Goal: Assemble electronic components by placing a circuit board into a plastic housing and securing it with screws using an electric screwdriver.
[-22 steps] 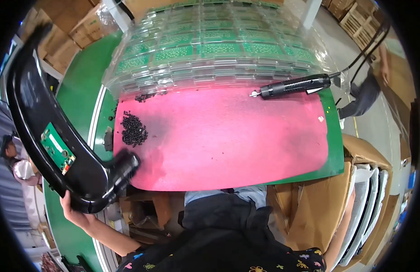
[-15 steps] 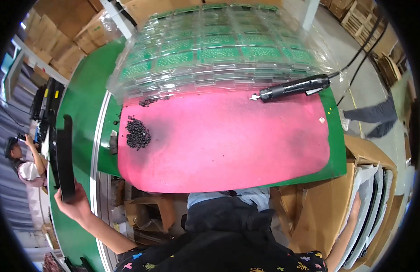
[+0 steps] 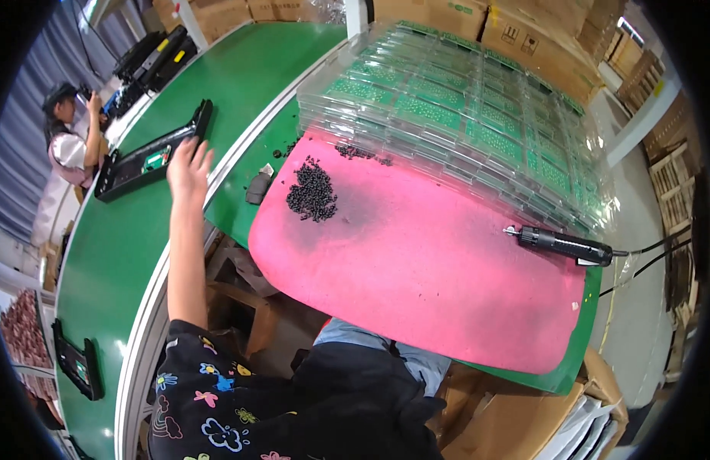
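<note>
My left hand (image 3: 189, 172) reaches over the green conveyor belt at the left with its fingers stretched out and apart, holding nothing. Close to the fingertips lies a long black plastic housing (image 3: 132, 182), its hollow side up, with a small green circuit board (image 3: 156, 159) inside. Whether the fingers still brush its edge, I cannot tell. My right hand is out of the picture. On the pink mat (image 3: 401, 261) are a heap of small black screws (image 3: 312, 192) and, at the right, a black electric screwdriver (image 3: 565, 246).
Clear plastic trays of green circuit boards (image 3: 447, 115) are stacked behind the mat. A metal rail (image 3: 244, 159) separates table and belt. Another black housing (image 3: 77, 360) lies nearer on the belt. A carton of wrapped parts (image 3: 516, 422) stands lower right. Another person (image 3: 70, 138) is beyond the belt.
The view has swung left. My left hand has let go of the black housing, which now rests on the belt. My right hand, earlier at the carton, has left the view.
</note>
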Demonstrator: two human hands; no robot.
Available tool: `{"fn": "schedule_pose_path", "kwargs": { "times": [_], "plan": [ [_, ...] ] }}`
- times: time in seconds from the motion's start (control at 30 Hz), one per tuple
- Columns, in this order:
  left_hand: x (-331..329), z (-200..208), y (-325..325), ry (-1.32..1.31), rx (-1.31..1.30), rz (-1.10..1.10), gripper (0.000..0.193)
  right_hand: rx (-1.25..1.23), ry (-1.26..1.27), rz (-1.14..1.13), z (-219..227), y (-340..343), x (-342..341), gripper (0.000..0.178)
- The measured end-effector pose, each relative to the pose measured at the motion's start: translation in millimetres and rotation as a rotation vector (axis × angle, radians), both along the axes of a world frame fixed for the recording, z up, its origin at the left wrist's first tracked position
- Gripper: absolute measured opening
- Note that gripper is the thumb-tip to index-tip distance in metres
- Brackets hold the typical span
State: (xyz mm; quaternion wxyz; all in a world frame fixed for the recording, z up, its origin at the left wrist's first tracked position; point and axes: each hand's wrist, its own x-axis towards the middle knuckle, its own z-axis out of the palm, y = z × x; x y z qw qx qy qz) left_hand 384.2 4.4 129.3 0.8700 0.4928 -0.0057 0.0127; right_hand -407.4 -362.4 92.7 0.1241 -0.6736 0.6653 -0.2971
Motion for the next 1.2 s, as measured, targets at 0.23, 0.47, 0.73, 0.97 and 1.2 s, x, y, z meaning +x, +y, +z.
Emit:
{"fn": "schedule_pose_path", "kwargs": {
  "times": [0.23,0.47,0.73,0.97,1.2],
  "plan": [
    [-53,53,-124,-0.153,0.488,-0.544,0.059,-0.145,0.140,-0.082,83,55,0,0.037],
    [-30,46,-139,-0.214,0.582,-0.516,0.051,-0.279,0.254,-0.203,129,89,-23,0.035],
    [-34,18,-140,-0.193,0.144,-0.480,0.030,-0.685,0.805,0.680,128,85,122,0.028],
    [-31,11,-139,-0.171,0.222,-0.472,0.024,-0.035,0.579,1.454,90,99,263,0.033],
    [-39,30,-132,-0.145,0.312,-0.399,0.032,-0.137,0.470,1.621,81,110,326,0.035]
  ]
}}
